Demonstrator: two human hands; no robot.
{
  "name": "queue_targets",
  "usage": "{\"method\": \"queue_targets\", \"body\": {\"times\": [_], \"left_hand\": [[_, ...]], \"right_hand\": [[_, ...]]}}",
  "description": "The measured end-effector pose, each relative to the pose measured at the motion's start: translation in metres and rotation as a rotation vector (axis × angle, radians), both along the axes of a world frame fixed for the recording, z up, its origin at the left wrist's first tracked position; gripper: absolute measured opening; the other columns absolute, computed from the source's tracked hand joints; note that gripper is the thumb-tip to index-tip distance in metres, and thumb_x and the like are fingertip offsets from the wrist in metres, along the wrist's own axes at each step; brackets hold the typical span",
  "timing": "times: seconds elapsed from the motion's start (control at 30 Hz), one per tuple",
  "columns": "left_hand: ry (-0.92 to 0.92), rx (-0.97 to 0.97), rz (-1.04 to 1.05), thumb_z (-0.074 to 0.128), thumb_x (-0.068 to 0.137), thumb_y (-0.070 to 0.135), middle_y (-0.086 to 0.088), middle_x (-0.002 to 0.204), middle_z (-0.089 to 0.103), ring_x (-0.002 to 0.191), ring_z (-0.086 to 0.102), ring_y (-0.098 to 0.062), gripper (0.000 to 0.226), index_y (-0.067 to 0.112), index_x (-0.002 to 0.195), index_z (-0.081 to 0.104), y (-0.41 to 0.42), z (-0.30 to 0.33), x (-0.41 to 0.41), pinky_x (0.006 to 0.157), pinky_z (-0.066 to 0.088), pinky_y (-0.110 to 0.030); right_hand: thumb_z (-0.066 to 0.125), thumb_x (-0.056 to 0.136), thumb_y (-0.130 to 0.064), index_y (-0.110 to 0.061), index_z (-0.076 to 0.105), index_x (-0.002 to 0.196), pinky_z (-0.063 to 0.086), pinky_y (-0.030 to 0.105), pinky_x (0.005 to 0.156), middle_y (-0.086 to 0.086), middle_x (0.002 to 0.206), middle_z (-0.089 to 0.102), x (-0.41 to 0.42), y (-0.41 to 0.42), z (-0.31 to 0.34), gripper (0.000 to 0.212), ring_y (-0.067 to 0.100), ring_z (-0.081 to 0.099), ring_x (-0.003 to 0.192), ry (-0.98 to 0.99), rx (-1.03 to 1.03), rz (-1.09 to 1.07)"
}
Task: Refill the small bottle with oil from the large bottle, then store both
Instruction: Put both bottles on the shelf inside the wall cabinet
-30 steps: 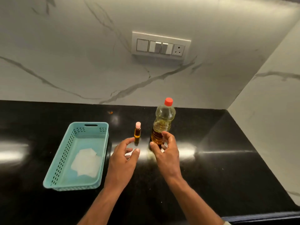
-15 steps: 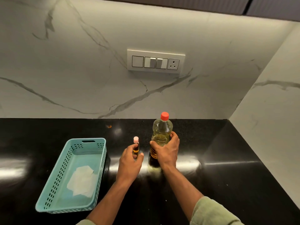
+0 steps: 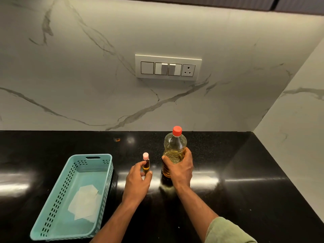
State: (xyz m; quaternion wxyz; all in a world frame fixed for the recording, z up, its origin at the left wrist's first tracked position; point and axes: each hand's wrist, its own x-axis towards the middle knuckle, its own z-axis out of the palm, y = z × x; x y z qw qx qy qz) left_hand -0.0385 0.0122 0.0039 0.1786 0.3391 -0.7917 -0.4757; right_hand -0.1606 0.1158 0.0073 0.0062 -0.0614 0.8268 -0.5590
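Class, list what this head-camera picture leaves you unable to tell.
- Small bottle: its base and fill level, hidden by the left hand.
- Large bottle: its lower body, hidden by the right hand.
- White paper in the basket: any print, too small.

Left hand (image 3: 138, 179) forward over counter, back of hand up, thumb and forefinger curled in pinch round lower body of small bottle (image 3: 146, 163); other fingers tucked beneath, not clearly seen. Left forearm bare, runs from bottom centre up toward wrist. Right hand (image 3: 180, 168) wrapped round middle of large bottle (image 3: 174, 151), fingers curled across front, thumb on far right side, knuckles toward camera. Right forearm bare, angled in from lower right; green sleeve (image 3: 226, 232) at elbow. Hands near, apart.
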Motion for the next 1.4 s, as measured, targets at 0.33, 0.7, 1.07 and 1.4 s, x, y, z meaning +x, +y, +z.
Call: {"method": "queue_targets", "body": {"times": [0.33,0.7,1.07,1.4], "left_hand": [[0.012,-0.023,0.028,0.068,0.093,0.024,0.01,0.122,0.055,0.104,0.063,-0.007,0.033,0.03,0.125,0.06,-0.006,-0.012,-0.004,0.084,0.054,-0.03],[0.029,-0.103,0.064,0.072,0.091,0.023,0.007,0.12,0.057,0.096,0.061,-0.003,0.039,0.027,0.127,0.06,-0.031,0.001,-0.033,0.077,0.048,-0.021],[-0.04,0.012,0.062,0.069,0.094,0.034,-0.005,0.147,0.054,0.135,0.051,-0.025,0.067,0.018,0.152,0.039,-0.034,-0.018,-0.059,0.107,0.042,-0.039],[-0.031,0.005,0.125,0.072,0.091,0.031,0.0,0.094,0.071,0.093,0.064,-0.023,0.016,0.03,0.107,0.07,-0.035,-0.02,-0.049,0.078,0.048,-0.037]], "right_hand": [[0.086,0.064,-0.059,-0.031,0.047,0.133,0.055,0.044,0.093,-0.01,0.119,0.059,-0.006,-0.007,-0.004,0.084,0.012,0.06,0.108,-0.012,0.026,0.002],[0.084,0.063,-0.062,-0.032,0.05,0.128,0.052,0.051,0.099,-0.013,0.113,0.06,-0.008,-0.007,-0.003,0.08,0.009,0.061,0.104,-0.005,0.024,0.024],[0.076,0.059,-0.071,-0.041,0.054,0.12,0.051,0.046,0.098,-0.018,0.109,0.064,-0.01,-0.002,0.004,0.072,0.003,0.061,0.103,0.019,0.056,0.033],[0.077,0.058,-0.071,-0.044,0.053,0.12,0.05,0.042,0.101,-0.024,0.106,0.063,-0.01,-0.002,0.011,0.072,-0.002,0.06,0.1,-0.024,0.102,0.039]]}}
